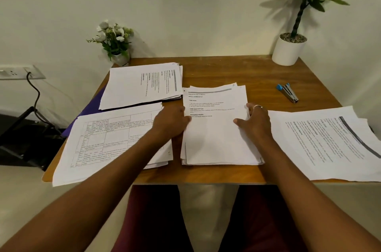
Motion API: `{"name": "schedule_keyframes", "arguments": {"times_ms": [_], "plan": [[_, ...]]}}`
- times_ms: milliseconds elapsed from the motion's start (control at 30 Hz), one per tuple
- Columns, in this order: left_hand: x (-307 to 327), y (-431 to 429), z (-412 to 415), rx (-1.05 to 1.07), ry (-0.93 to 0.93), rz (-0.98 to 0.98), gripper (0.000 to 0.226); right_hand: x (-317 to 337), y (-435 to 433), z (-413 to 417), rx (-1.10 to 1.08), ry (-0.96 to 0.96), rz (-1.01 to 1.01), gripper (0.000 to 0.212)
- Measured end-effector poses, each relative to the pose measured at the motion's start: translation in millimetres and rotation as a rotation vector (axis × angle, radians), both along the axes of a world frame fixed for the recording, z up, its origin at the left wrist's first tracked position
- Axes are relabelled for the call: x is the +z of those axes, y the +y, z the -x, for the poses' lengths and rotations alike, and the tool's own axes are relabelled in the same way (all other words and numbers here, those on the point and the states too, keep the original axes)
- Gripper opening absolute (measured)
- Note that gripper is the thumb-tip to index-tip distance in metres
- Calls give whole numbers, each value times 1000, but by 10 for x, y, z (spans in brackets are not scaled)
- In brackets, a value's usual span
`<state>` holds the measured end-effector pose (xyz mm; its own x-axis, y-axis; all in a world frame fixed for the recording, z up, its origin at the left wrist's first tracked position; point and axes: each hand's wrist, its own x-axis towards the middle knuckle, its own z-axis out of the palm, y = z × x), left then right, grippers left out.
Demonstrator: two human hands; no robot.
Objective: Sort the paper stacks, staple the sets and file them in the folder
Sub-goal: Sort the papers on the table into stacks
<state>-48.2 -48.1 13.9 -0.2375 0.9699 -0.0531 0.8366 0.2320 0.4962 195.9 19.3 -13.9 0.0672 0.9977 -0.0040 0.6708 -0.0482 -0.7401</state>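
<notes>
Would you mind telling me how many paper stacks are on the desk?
4: far-left stack on the folder, near-left stack, middle stack between left hand and right hand, right stack.

table (237, 72): smooth wood | stacks (216, 142): matt paper | stapler (288, 93): metal, blue plastic

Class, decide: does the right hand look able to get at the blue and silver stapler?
Probably yes: only bare wooden table lies between the right hand, holding the middle white paper stack, and the blue and silver stapler.

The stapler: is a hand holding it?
No, the stapler lies on the table, while the left hand and the right hand hold the middle stack.
</notes>
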Motion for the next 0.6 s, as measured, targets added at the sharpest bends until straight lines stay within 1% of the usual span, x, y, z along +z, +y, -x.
{"name": "schedule_keyframes", "arguments": {"times_ms": [67,133,200,267,300,367,433,500,533,600], "plan": [[-40,118,-79,33,9,-9,22,-6,-9,0,3,-12,-1,68],[-62,198,-127,81,6,-67,20,-19,-16,-13,4,-24,-6,67],[-62,226,-167,115,50,-137,16,-28,-32,-25,2,-16,-10,66],[-58,228,-200,120,74,-159,12,-42,-34,-30,1,-7,-13,65],[-59,225,-222,115,77,-162,15,-45,-36,-32,1,-3,-12,64],[-49,209,-259,114,75,-176,32,-51,-43,-25,1,2,-14,63],[-40,190,-285,102,-2,-214,47,-44,-46,-20,1,-3,-16,63],[-26,176,-285,123,-139,-235,57,-21,-51,-22,3,-24,-18,65],[-11,172,-278,143,-177,-232,57,-6,-52,-25,5,-46,-21,66],[30,176,-259,157,-175,-233,44,31,-52,-37,14,-93,-28,70]]}}
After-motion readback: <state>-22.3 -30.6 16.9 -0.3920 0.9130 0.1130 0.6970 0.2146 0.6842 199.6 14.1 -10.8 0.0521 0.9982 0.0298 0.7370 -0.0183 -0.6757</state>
